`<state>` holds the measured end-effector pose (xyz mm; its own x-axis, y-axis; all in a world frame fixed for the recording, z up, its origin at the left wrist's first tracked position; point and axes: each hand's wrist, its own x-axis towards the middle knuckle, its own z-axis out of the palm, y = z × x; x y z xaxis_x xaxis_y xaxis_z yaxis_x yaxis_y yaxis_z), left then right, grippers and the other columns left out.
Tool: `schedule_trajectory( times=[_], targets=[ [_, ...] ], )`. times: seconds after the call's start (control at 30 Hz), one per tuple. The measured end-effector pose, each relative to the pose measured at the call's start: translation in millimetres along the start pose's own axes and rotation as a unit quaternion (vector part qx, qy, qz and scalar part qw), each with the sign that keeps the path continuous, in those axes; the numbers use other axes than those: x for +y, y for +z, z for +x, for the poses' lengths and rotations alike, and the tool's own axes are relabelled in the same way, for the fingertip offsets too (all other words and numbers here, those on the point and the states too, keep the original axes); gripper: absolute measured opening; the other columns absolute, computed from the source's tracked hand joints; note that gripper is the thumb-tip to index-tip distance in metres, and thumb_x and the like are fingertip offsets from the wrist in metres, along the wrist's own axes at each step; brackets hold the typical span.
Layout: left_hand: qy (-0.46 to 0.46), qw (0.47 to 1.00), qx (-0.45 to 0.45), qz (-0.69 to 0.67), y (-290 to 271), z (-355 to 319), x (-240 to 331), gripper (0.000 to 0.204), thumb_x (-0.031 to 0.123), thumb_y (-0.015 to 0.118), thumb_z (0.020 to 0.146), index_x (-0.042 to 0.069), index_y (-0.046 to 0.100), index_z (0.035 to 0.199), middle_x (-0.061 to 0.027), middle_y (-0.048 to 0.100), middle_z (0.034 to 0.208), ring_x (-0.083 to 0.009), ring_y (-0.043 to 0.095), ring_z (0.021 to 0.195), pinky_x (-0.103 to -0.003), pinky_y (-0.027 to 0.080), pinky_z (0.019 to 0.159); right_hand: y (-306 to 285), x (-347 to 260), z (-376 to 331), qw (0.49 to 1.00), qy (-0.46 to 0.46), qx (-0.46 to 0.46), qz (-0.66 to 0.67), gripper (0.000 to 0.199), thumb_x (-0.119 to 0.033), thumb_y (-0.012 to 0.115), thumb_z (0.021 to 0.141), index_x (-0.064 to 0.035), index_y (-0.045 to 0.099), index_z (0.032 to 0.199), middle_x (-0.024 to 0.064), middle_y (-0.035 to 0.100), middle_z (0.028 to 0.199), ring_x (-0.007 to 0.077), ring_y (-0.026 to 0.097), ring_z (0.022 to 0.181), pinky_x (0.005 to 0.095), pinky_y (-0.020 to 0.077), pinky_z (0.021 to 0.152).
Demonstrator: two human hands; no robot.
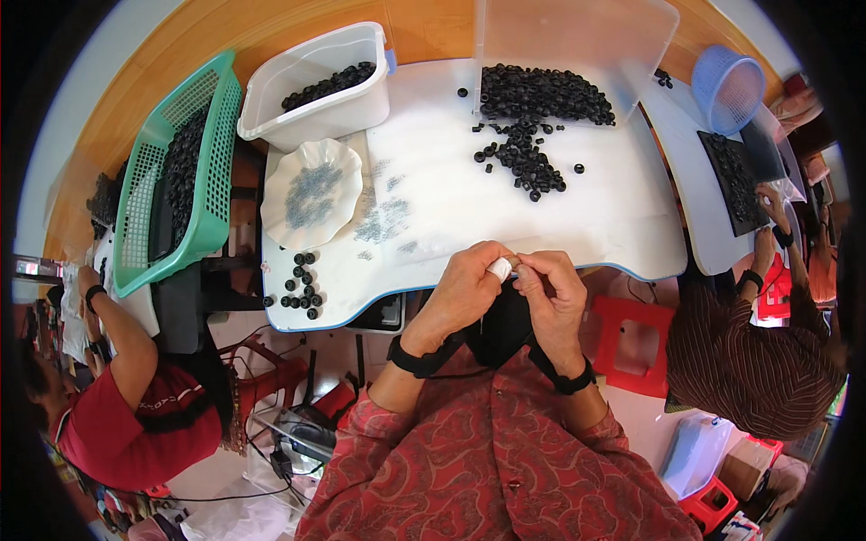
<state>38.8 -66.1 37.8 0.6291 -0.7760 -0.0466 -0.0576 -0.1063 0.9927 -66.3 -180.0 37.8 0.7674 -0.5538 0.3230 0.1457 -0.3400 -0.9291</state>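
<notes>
Your left hand (469, 278) and right hand (553, 293) meet just off the near edge of the tabletop (424, 135), fingertips drawn together in a pinch; whether something small is hidden in it, you can't tell from here. A white patch (500, 268) shows among the left hand's fingers, so the left is nearer it (worn wrap or held piece, the view doesn't settle which). It looks short and rounded, too small to give a sure long axis or pointing direction.

Take that pinch as the dial's centre, with twelve away from you. The loose black pieces (521, 162) lie at twelve, well apart from both hands, neither clearly nearer. Their spread runs roughly from eleven to five, its near end toward you; single pieces lie every which way. Beyond them, the clear bin (577, 36) stands between twelve and one, black pieces heaped at its base.

At ten o'clock you have scattered clear bits (388, 218), then a scalloped dish (343, 212) holding more. Separate black round pieces (312, 313) sit near nine. Farther out, a white tub (316, 131) stands between ten and eleven.
</notes>
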Motion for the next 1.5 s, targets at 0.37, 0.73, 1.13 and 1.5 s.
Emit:
schedule_trajectory(
  times=[0.37,0.73,1.13,1.5],
  targets=[
    [-0.015,0.998,0.037,0.049,12.9,31.6,-21.7,0.019,0.002,0.048,0.092,-0.003,0.063,0.102,-0.0062,0.061,0.078,-0.0105,0.057,0.063,-0.025,0.048,0.055,-13.5,21.9,21.1,0.997,-0.026,0.030,-0.070,0.009,0.002,0.064,0.086,0.0010,0.062,0.095,0.0098,0.061,0.095,0.0123,0.060,0.074,0.0243,0.0493,0.064],
    [0.066,0.970,0.199,0.120,15.4,36.1,-38.1,0.026,-0.006,0.055,0.086,-0.002,0.063,0.110,-0.0159,0.063,0.095,-0.0225,0.068,0.081,-0.030,0.057,0.067,-12.8,63.2,65.0,0.994,-0.009,0.008,-0.107,0.007,-0.001,0.061,0.087,0.0011,0.060,0.094,0.0155,0.064,0.113,0.0139,0.063,0.076,0.0252,0.0495,0.061],
    [0.069,0.937,0.219,0.265,17.1,41.4,-25.6,0.034,0.002,0.064,0.078,0.004,0.066,0.112,-0.0165,0.058,0.090,-0.0319,0.063,0.073,-0.040,0.051,0.067,-6.1,54.2,57.8,0.996,0.043,-0.060,-0.045,0.009,-0.002,0.063,0.087,0.0007,0.063,0.095,0.0100,0.068,0.105,0.0114,0.060,0.077,0.0251,0.0488,0.065],
    [0.080,0.916,0.222,0.324,23.9,41.8,-30.3,0.026,0.000,0.063,0.078,0.006,0.065,0.103,-0.0143,0.055,0.091,-0.0352,0.063,0.078,-0.042,0.052,0.066,-6.8,61.2,46.6,0.992,0.108,-0.066,0.013,0.010,-0.004,0.063,0.089,-0.0003,0.065,0.099,0.0042,0.068,0.099,0.0069,0.058,0.078,0.0218,0.0464,0.069]
  ],
)
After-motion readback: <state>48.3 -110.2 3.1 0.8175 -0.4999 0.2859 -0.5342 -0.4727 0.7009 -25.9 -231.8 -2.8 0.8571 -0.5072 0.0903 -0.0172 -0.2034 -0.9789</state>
